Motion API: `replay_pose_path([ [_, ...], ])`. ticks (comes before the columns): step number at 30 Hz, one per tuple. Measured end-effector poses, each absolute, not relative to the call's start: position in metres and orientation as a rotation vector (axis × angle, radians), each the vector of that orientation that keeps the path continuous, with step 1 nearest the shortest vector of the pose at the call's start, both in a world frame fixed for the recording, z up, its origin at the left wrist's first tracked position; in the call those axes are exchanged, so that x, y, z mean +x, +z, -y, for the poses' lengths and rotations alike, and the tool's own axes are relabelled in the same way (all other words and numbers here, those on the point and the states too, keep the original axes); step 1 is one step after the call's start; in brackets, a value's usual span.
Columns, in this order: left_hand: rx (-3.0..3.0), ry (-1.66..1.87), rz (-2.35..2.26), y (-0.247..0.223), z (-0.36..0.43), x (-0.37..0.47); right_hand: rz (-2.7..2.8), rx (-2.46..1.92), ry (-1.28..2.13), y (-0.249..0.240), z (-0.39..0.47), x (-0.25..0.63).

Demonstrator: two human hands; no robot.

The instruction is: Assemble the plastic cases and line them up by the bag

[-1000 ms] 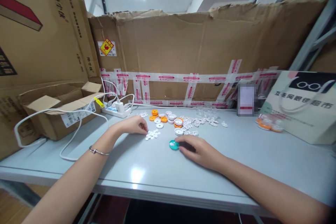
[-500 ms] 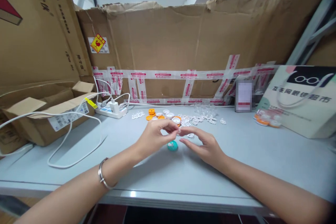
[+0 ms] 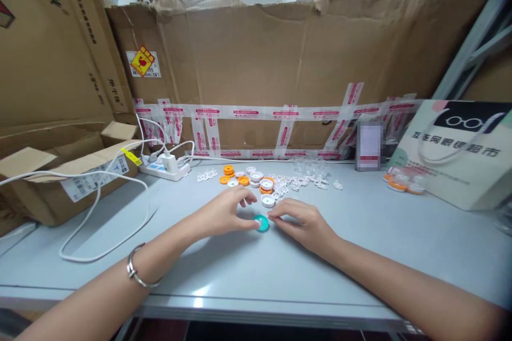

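And there's the eye-catcher: a silver bracelet (image 3: 131, 269) around the left wrist, a slim metal bangle, curved and polished, catching the light! There's a small raised knob on the band, every bit as bright, though at this size its exact shape is hard to make out. It's a roomy fit, too, the hoop standing off the wrist along one side. The left hand (image 3: 226, 214) is bare, slender fingers and all; the right hand (image 3: 306, 224) matches it, bare through the wrist. Up we go: left forearm (image 3: 100, 293), right forearm (image 3: 384, 269), both bare, slim and smooth in outline!
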State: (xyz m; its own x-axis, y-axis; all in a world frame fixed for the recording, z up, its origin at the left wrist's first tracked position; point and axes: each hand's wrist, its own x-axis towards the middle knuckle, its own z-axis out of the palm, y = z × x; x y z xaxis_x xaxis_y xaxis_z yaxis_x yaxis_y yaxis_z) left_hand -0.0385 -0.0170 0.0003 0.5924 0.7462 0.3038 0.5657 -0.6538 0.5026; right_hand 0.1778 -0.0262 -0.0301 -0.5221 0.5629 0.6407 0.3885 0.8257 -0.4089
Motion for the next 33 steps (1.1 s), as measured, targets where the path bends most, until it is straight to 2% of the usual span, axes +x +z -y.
replay_pose_path([
  [4,2.512,0.563,-1.069,-0.009,0.012,-0.04,2.303,-0.696,0.188,-0.035,0.024,0.176],
  [19,2.435,0.538,-1.014,-0.012,0.012,-0.034,2.46,-0.72,0.028,-0.038,0.023,0.173],
  [33,2.408,0.53,-1.011,-0.01,0.012,-0.034,2.494,-0.775,0.152,-0.033,0.028,0.173],
])
